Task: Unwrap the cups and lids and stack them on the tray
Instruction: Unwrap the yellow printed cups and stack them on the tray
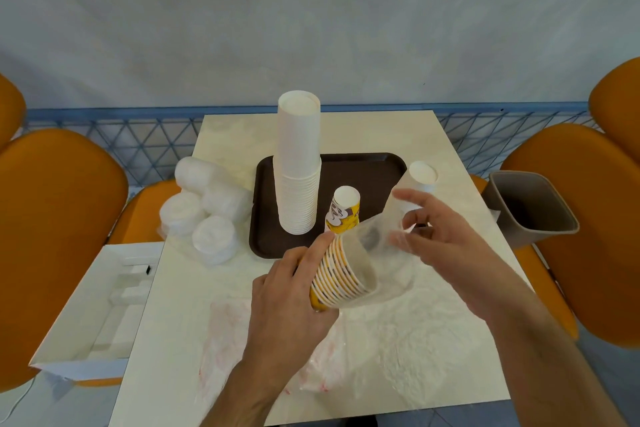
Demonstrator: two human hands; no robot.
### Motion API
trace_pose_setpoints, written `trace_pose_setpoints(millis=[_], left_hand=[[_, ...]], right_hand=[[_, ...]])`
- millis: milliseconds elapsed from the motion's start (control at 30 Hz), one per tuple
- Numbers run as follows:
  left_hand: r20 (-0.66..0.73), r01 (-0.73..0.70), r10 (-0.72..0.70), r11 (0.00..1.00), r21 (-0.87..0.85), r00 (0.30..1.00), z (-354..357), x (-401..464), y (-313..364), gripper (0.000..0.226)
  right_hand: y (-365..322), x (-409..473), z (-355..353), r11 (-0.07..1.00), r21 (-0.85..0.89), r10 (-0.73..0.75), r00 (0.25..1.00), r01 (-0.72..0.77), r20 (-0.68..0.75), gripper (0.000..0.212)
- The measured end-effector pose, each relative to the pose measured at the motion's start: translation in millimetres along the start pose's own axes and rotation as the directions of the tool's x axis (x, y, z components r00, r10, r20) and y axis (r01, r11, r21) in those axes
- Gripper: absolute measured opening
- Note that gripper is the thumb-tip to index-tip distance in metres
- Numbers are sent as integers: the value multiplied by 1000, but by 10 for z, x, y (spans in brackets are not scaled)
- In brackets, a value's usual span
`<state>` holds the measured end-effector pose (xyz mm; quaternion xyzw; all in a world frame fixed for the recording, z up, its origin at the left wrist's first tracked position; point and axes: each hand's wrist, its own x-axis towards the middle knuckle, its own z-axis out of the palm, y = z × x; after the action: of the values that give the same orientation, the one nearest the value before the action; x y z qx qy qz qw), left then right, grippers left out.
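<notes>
Yellow cup stack (341, 274) gripped in left hand (291, 302), right hand (446, 239) pinching clear wrap (384, 236)

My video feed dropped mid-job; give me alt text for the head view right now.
The left hand grips a stack of yellow patterned cups while the right hand pulls its clear plastic wrap off, above a pale table. Behind, a tall stack of white cups stands on a dark tray, with wrapped lids to its left.

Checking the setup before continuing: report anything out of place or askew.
Nothing is spilled or damaged. An empty plastic wrapper lies crumpled on the table, not in the bin. The wrapped lids are off the tray.
</notes>
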<state>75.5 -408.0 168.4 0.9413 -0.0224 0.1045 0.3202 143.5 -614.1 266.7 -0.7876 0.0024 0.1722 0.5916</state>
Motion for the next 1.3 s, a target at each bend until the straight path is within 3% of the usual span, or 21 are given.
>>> trace_pose_setpoints(millis=[100,200,333,433,500,567,633,667,733,933,1067,1200,1300], left_hand=[[12,-14,14,1000,2,1000,13,-3,26,97],[15,-18,17,1000,13,1000,14,-1,29,96],[16,-4,3,1000,20,1000,-3,4,31,91],[12,12,-13,1000,26,1000,1,10,22,92],[14,19,-19,999,33,1000,10,17,11,93],[15,19,-20,999,39,1000,19,25,10,94],[20,14,-15,999,33,1000,24,31,23,95],[22,8,-9,999,31,1000,29,38,33,95],[27,1,-2,999,35,1000,35,47,54,95],[43,-3,0,997,76,999,30,44,28,100],[20,42,-44,995,90,999,9,36,-26,102],[54,24,-28,998,62,998,-67,27,-35,105],[102,-5,4,1000,11,995,-102,14,-26,103]], right_hand=[[32,36,54,998,-58,4,998,0,69,31],[118,108,22,980,-176,-108,990,90,-95,7],[164,178,-68,922,-372,-242,908,106,-342,12],[122,99,-123,881,-437,-387,809,183,-442,14],[56,2,-162,904,-317,-397,840,287,-370,15],[-24,-101,-167,936,-208,-314,941,285,-123,21],[-21,-121,-147,917,-334,-192,975,220,115,25],[17,-101,-140,890,-407,-149,975,204,164,26],[58,-76,-97,862,-467,-123,975,198,186,29],[69,-14,-85,945,-265,-112,950,193,291,58],[71,29,-164,945,-270,-72,921,186,383,74],[61,62,-130,939,-269,-123,937,217,326,53],[64,94,23,918,-292,-150,917,268,371,34]])
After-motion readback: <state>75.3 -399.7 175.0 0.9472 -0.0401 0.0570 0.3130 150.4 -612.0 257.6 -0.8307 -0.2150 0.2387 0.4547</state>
